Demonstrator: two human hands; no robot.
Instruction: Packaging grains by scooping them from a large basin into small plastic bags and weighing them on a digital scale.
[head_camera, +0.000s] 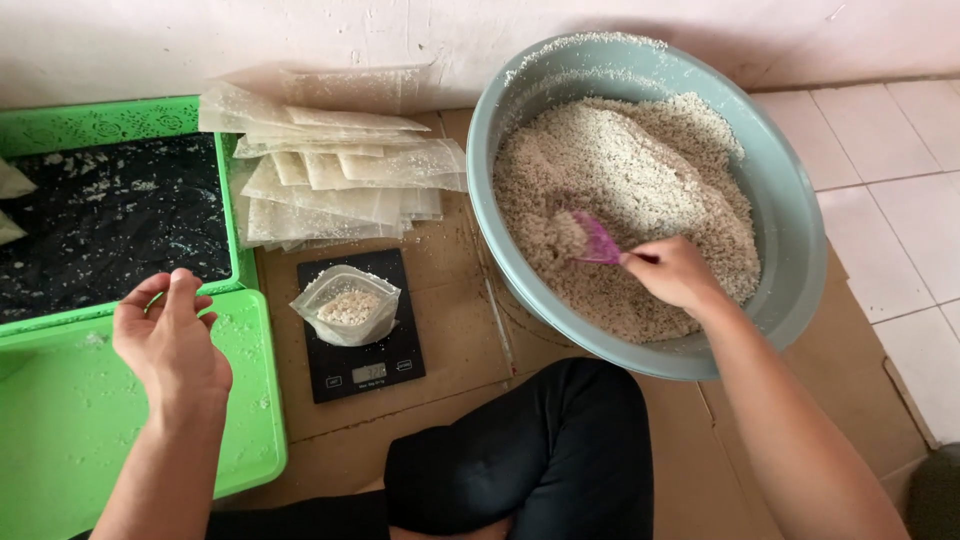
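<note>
Grain mixture (640, 190) fills the grey basin (780, 200); right hand (678, 272) grips a purple scoop (592, 240) inside it. Left hand (170, 335), empty and loosely curled, hovers left of the basin. Overloaded scoop risks spillage before reaching the bag (347, 305) on the scale (360, 365).

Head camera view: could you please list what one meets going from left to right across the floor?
Green tray → left hand → black scale carrying an open clear bag → purple scoop → right hand → grey basin's far rim → white tiles.

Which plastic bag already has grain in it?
The open bag standing on the black scale; the bags stacked flat behind it hold nothing.
</note>
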